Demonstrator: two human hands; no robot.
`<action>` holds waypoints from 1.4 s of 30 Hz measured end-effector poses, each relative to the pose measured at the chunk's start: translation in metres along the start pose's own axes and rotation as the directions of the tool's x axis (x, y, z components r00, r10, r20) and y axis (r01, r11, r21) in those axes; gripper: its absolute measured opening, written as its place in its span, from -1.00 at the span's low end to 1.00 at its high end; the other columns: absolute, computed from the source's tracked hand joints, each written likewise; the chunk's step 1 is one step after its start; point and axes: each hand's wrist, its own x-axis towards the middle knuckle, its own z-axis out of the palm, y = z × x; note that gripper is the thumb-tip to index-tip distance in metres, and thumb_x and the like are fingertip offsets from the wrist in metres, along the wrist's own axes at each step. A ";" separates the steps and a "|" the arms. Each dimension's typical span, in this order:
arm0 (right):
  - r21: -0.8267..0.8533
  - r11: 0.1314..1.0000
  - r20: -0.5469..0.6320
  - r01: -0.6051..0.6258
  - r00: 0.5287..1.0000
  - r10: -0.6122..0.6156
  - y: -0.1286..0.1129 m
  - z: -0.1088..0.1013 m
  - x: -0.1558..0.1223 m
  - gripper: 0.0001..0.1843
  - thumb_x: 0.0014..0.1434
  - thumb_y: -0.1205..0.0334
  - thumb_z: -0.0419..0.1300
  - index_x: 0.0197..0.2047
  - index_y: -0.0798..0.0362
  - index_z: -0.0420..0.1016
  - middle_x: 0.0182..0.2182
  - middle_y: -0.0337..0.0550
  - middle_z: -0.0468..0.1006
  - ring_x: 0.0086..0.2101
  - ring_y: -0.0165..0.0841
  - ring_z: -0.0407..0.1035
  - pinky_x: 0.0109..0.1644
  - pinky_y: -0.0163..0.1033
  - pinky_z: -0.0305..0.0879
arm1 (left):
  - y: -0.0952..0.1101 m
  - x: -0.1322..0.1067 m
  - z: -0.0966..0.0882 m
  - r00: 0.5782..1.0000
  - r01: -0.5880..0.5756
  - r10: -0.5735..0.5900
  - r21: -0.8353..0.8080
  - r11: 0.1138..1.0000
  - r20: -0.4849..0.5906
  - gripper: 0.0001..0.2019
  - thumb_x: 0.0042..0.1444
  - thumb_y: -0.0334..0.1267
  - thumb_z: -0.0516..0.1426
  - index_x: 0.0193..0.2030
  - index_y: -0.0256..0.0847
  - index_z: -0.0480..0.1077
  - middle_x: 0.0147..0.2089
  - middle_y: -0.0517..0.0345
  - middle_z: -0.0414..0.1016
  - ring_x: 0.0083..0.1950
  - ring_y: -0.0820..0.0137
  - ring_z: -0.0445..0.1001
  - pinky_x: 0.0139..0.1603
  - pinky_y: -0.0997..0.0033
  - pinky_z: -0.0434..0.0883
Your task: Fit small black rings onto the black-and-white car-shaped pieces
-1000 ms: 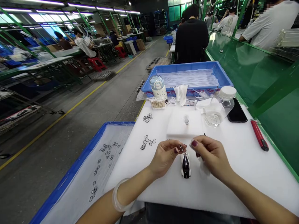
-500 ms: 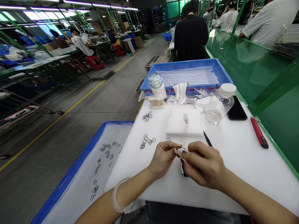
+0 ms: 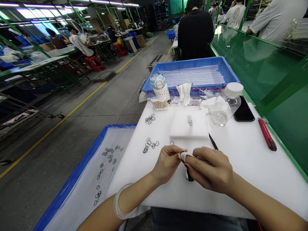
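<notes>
Fingertips (image 3: 178, 152) of the left hand (image 3: 167, 163) pinch a tiny hidden piece near the foam block (image 3: 189, 128); the right hand (image 3: 209, 171) clamps a wipe (image 3: 184, 156) (likely light, slippery: hold edges).

Small part (image 3: 187, 175) mostly under right hand (image 3: 209, 173)

head cam | worn high, facing forward-down | close over white foam pad (image 3: 240, 166) | aisle beyond

The left hand (image 3: 168, 163) and right hand (image 3: 209, 173) meet over the near centre of the mat (image 3: 243, 166). Behind them lies a foam block (image 3: 185, 131), with tweezers (image 3: 213, 142) at its right corner and rings (image 3: 150, 145) to its left. Farther back are swabs (image 3: 160, 103) on the left, and a jar (image 3: 225, 109) and phone (image 3: 243, 113) on the right. A knife (image 3: 266, 134) lies far right.
</notes>
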 end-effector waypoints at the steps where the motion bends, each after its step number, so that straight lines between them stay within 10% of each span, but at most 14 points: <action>1: -0.022 1.000 0.033 0.022 0.999 -0.021 0.000 -0.001 0.001 -0.86 0.23 0.42 0.13 -0.23 0.15 0.53 -0.47 -0.14 0.43 -0.52 -0.46 0.27 -0.52 -0.31 0.17 | 0.000 0.000 0.000 1.000 -0.005 0.005 0.007 1.000 -0.006 -0.75 -0.29 -0.09 0.49 -0.50 -0.12 0.61 -0.49 0.21 0.61 -0.50 0.54 0.51 -0.43 0.57 0.46; 8: 0.083 0.985 0.113 -0.153 0.983 0.143 0.021 -0.039 0.004 -0.86 0.24 0.38 0.16 -0.23 0.09 0.56 -0.41 -0.15 0.49 -0.52 -0.51 0.30 -0.47 -0.37 0.21 | 0.003 0.002 0.001 0.998 -0.057 0.058 0.102 0.993 -0.011 -0.70 -0.27 -0.01 0.47 -0.46 -0.13 0.61 -0.48 0.17 0.62 -0.43 0.44 0.57 -0.31 0.44 0.57; 12: 0.158 0.884 0.567 -0.439 0.773 0.283 0.038 -0.051 0.002 -0.77 0.27 0.34 0.13 -0.33 0.05 0.60 -0.50 -0.19 0.50 -0.54 -0.49 0.33 -0.47 -0.36 0.19 | 0.012 -0.004 -0.003 0.994 -0.108 0.102 0.332 0.937 0.037 -0.81 -0.15 -0.21 0.46 -0.37 -0.13 0.63 -0.41 0.17 0.64 -0.38 0.44 0.59 -0.29 0.51 0.56; 16: 0.098 0.816 0.853 -0.569 0.471 0.226 0.043 -0.038 -0.005 -0.72 0.24 0.31 0.11 -0.41 0.06 0.61 -0.55 -0.22 0.49 -0.55 -0.47 0.30 -0.44 -0.32 0.14 | 0.016 -0.021 -0.004 0.845 -0.492 0.382 0.824 0.281 0.374 -0.85 0.02 -0.42 0.36 -0.23 -0.21 0.60 -0.31 0.13 0.66 -0.30 0.43 0.60 -0.22 0.49 0.54; 19: 0.066 0.791 0.902 -0.608 0.375 0.213 0.041 -0.025 -0.009 -0.75 0.20 0.32 0.12 -0.40 0.07 0.63 -0.52 -0.19 0.51 -0.51 -0.45 0.30 -0.40 -0.30 0.13 | 0.012 -0.033 -0.001 0.719 -0.613 0.368 0.788 -0.062 0.589 -0.84 0.08 -0.49 0.29 -0.16 -0.31 0.55 -0.26 0.04 0.64 -0.24 0.39 0.59 -0.18 0.44 0.54; 29: 0.033 0.780 0.902 -0.625 0.355 0.247 0.036 -0.020 -0.009 -0.80 0.18 0.32 0.16 -0.32 0.07 0.64 -0.43 -0.18 0.58 -0.45 -0.43 0.35 -0.37 -0.31 0.16 | -0.007 -0.037 -0.004 0.724 -0.580 0.271 0.773 -0.259 0.634 -0.91 0.17 -0.41 0.23 -0.19 -0.34 0.52 -0.33 0.06 0.60 -0.35 0.33 0.56 -0.33 0.35 0.53; 38: 0.033 0.796 0.891 -0.604 0.379 0.251 0.034 -0.016 -0.009 -0.81 0.20 0.33 0.16 -0.31 0.09 0.64 -0.42 -0.17 0.59 -0.44 -0.42 0.36 -0.36 -0.31 0.17 | -0.007 -0.038 -0.007 0.750 -0.572 0.259 0.793 -0.207 0.609 -0.92 0.17 -0.36 0.25 -0.21 -0.31 0.52 -0.33 0.10 0.61 -0.34 0.35 0.58 -0.33 0.38 0.53; 42: 0.035 0.799 0.891 -0.600 0.381 0.246 0.035 -0.016 -0.008 -0.80 0.22 0.32 0.15 -0.29 0.08 0.64 -0.42 -0.17 0.58 -0.44 -0.42 0.35 -0.36 -0.30 0.17 | 0.003 -0.034 -0.009 0.832 -0.516 0.202 0.854 -0.060 0.517 -0.88 0.10 -0.35 0.31 -0.22 -0.26 0.51 -0.33 0.16 0.61 -0.33 0.38 0.57 -0.33 0.44 0.51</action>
